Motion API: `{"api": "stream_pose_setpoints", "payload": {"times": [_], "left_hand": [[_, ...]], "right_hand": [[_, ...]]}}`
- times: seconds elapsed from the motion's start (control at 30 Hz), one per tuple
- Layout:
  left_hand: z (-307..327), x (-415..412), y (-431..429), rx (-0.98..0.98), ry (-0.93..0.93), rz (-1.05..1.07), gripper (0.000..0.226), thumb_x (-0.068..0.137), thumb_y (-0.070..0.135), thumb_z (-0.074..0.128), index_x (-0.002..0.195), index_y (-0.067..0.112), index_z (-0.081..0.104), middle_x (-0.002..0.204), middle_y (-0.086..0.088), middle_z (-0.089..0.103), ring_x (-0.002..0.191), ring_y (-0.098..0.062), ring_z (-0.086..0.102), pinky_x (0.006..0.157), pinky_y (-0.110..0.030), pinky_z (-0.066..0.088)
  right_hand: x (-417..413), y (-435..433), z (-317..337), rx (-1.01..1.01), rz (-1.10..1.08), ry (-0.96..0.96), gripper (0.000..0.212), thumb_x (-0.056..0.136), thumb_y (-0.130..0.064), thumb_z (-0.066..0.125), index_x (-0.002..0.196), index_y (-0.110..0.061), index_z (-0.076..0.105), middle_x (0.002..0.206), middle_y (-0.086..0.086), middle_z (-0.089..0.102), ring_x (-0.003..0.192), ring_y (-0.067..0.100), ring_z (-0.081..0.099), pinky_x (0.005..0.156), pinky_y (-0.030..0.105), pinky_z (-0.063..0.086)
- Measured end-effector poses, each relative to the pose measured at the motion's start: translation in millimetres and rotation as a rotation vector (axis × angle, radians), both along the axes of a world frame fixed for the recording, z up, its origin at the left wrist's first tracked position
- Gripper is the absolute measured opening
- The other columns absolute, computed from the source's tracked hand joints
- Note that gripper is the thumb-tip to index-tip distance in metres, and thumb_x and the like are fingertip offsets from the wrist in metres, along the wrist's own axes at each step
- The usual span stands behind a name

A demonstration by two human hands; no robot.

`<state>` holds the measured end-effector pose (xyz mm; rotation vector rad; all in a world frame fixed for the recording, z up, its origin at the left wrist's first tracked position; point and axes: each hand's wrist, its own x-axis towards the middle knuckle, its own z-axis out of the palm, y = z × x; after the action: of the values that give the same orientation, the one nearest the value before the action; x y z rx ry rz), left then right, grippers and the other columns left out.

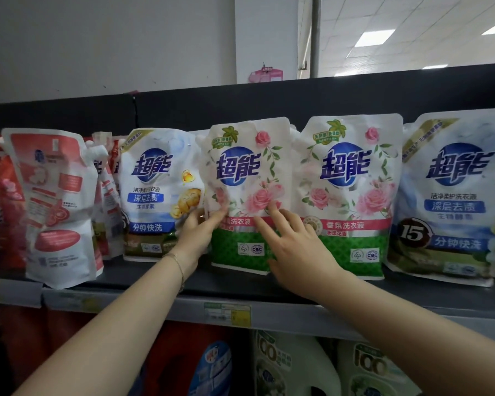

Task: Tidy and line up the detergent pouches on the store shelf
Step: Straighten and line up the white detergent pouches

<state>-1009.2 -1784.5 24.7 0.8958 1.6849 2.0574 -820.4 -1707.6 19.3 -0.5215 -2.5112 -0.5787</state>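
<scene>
Left hand (196,232) pinches white-green rose-printed plastic pouch (249,167) by its left side, near dark shelf (240,284) front edge; right hand (292,247) presses pouch face, fingers spread.

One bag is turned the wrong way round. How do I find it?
Find the dark shelf that holds the pouches and go towards its left end, past the leftmost pouch with a big blue logo. The backwards pouch stands at the shelf's front edge, ahead of the red pouches. Only it shows red and white panels of small print instead of a big logo.
</scene>
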Motion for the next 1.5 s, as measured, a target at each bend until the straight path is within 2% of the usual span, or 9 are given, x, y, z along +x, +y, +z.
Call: {"api": "stream_pose_setpoints", "payload": {"times": [0.17,0.27,0.4,0.5,0.63,0.77,1.0,1.27,1.5], "left_hand": [[3,-5,0,0.099,-0.029,0.078,0.022,0.092,0.039,0.057,0.102,0.019,0.063,0.098,0.006,0.067,0.093,-0.01,0.061,0.068,-0.022,0.045],[7,-7,2,0.119,-0.078,0.118,0.02,0.091,0.037,0.061,0.098,0.019,0.064,0.098,0.0,0.069,0.089,-0.014,0.062,0.068,-0.028,0.048],[11,-4,4,0.14,-0.091,0.107,0.02,0.087,0.038,0.065,0.098,0.021,0.064,0.098,-0.003,0.07,0.091,-0.019,0.064,0.071,-0.033,0.051],[12,-5,3,0.182,-0.183,0.054,0.011,0.09,0.033,0.064,0.093,0.022,0.064,0.102,-0.009,0.07,0.096,-0.027,0.066,0.083,-0.044,0.053],[13,-10,3,0.269,-0.306,-0.074,0.012,0.093,0.021,0.058,0.102,0.015,0.064,0.097,-0.011,0.072,0.085,-0.025,0.07,0.067,-0.039,0.056],[13,-10,4,0.301,-0.307,-0.089,0.014,0.095,0.019,0.055,0.103,0.014,0.065,0.093,-0.009,0.073,0.076,-0.02,0.072,0.061,-0.035,0.055],[12,-5,0,0.251,-0.234,-0.02,0.014,0.097,0.022,0.053,0.103,0.015,0.064,0.107,-0.013,0.07,0.096,-0.027,0.067,0.082,-0.043,0.054],[-14,-11,-27,-0.111,0.314,0.179,0.049,0.09,0.03,0.064,0.135,0.023,0.047,0.131,0.002,0.054,0.119,-0.016,0.052,0.098,-0.041,0.048],[-30,-9,-64,-0.319,0.831,0.367,0.042,0.088,0.023,0.065,0.127,0.017,0.051,0.124,-0.002,0.051,0.114,-0.019,0.051,0.097,-0.033,0.044]], "right_hand": [[-9,4,-2,0.053,-0.065,0.033,0.079,0.064,-0.029,0.081,0.134,-0.009,0.051,0.127,0.023,0.055,0.108,0.042,0.057,0.074,0.051,0.054],[-17,0,0,0.14,0.017,0.099,0.077,0.063,-0.032,0.079,0.132,-0.009,0.054,0.136,0.022,0.05,0.12,0.041,0.051,0.087,0.051,0.05],[-37,-2,7,0.226,0.171,0.044,0.089,0.077,-0.051,0.064,0.148,-0.01,0.03,0.159,0.011,0.015,0.146,0.028,0.015,0.114,0.044,0.018],[-49,3,5,0.197,0.183,0.018,0.089,0.089,-0.058,0.045,0.153,-0.015,0.001,0.158,0.003,-0.012,0.145,0.021,-0.011,0.116,0.042,-0.003],[-50,9,4,0.156,0.143,0.004,0.087,0.093,-0.064,0.03,0.149,-0.018,-0.019,0.154,0.0,-0.026,0.14,0.02,-0.028,0.113,0.039,-0.02],[-49,11,9,0.144,0.133,-0.04,0.09,0.092,-0.067,0.027,0.146,-0.019,-0.027,0.151,-0.002,-0.034,0.138,0.018,-0.033,0.11,0.037,-0.024],[-51,6,14,0.098,0.171,-0.035,0.101,0.087,-0.061,0.049,0.151,-0.019,-0.018,0.159,0.003,-0.018,0.146,0.023,-0.018,0.115,0.04,-0.01],[-52,-14,18,0.015,0.126,-0.069,0.088,0.086,-0.052,0.055,0.152,-0.024,0.005,0.159,0.01,-0.015,0.145,0.03,-0.018,0.114,0.051,-0.008],[-70,-48,4,-0.045,0.166,0.092,0.06,0.075,-0.038,0.064,0.128,-0.012,0.052,0.143,0.015,0.043,0.135,0.038,0.034,0.102,0.053,0.031]]}}
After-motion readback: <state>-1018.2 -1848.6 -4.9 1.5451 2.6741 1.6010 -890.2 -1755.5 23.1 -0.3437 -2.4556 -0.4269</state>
